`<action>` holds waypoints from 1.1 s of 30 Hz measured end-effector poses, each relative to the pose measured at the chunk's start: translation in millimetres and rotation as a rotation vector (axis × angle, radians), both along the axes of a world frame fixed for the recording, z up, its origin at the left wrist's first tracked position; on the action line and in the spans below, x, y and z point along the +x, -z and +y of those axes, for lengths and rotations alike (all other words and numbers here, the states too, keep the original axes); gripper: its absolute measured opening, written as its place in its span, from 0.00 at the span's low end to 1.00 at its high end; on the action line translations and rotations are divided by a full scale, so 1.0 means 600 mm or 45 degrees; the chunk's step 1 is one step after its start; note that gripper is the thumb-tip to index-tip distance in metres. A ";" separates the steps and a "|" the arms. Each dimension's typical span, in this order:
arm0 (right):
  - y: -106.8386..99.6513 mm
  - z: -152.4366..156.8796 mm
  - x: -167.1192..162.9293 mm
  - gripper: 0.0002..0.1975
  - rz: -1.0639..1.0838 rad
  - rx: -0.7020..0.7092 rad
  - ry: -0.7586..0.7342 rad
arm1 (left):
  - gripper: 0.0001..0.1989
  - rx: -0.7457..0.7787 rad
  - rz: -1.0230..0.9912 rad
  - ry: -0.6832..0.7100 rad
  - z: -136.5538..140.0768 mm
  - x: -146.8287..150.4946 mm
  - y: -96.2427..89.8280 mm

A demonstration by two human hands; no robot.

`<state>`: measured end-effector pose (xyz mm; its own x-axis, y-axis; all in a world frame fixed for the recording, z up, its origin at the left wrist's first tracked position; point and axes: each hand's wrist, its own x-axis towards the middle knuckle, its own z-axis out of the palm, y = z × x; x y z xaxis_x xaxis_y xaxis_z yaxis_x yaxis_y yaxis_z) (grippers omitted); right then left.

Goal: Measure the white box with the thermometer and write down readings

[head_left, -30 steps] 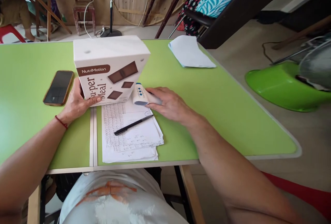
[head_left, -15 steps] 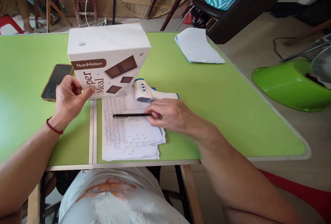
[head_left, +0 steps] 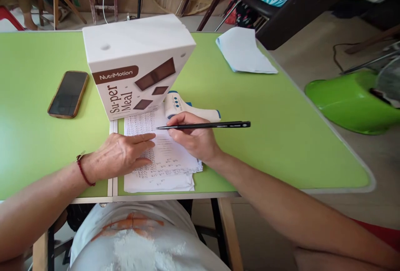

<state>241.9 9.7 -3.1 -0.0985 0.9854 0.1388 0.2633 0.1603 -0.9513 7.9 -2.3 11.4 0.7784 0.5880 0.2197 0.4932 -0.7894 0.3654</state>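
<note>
In my right hand [head_left: 194, 137] a black pen [head_left: 212, 125] is pinched, its tip pointing left just over the sheets of paper [head_left: 175, 162]. Small handwriting covers the left part of the top sheet. My left hand [head_left: 125, 154] lies with fingers stretched out on the written side of the sheets. Behind the hands a white NutriMotion box [head_left: 140, 62] stands upright, its lower edge at the top of the papers. A white and blue infrared thermometer [head_left: 193, 110] lies beyond my right hand, partly hidden by it.
A phone [head_left: 68, 94] in a brown case lies left of the box on the green table [head_left: 265, 137]. Folded white paper [head_left: 246, 50] rests near the far right corner. Beyond the table's right edge is a bright green plastic seat [head_left: 346, 100]. A person's leg shows far left.
My left hand has let go of the box and come down onto the papers. My right hand has turned the pen into a writing grip, with its tip leftward.
</note>
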 end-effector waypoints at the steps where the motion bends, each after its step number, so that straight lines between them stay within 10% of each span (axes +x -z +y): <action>1: 0.003 0.000 -0.002 0.05 -0.007 0.004 0.023 | 0.12 0.027 0.057 -0.004 0.000 0.000 0.003; 33: 0.028 0.002 0.002 0.09 -0.157 0.350 -0.200 | 0.11 0.037 0.310 0.007 0.002 0.002 -0.019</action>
